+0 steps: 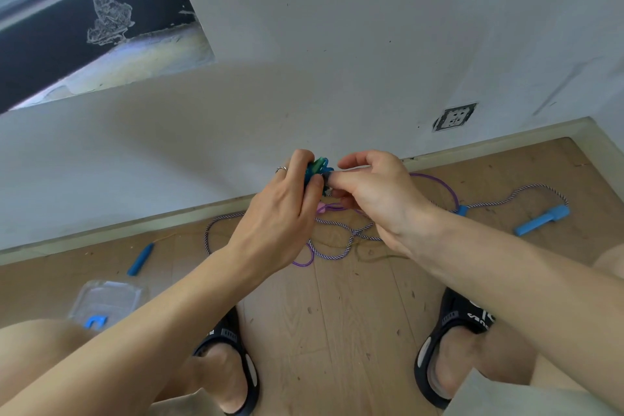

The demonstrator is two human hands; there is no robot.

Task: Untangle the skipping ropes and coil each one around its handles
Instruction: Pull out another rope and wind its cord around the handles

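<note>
Skipping rope bundle [317,169], blue-green, sits at frame centre, raised above the floor between both hands. Left hand [283,203] grips the bundle, fingers curled round it, a ring [281,169] on one finger. Right hand [371,192] pinches the bundle's end between thumb and fingertips. Directly below the hands, a striped purple-white rope [341,240] and a thin purple rope [439,182] lie crossed and tangled on the wooden floor [320,314]. One blue handle [542,220] lies at right of centre, another blue handle [140,259] at left of centre. A clear plastic container [108,300] rests at lower left. Black sandals [452,344] occupy the lower frame.
</note>
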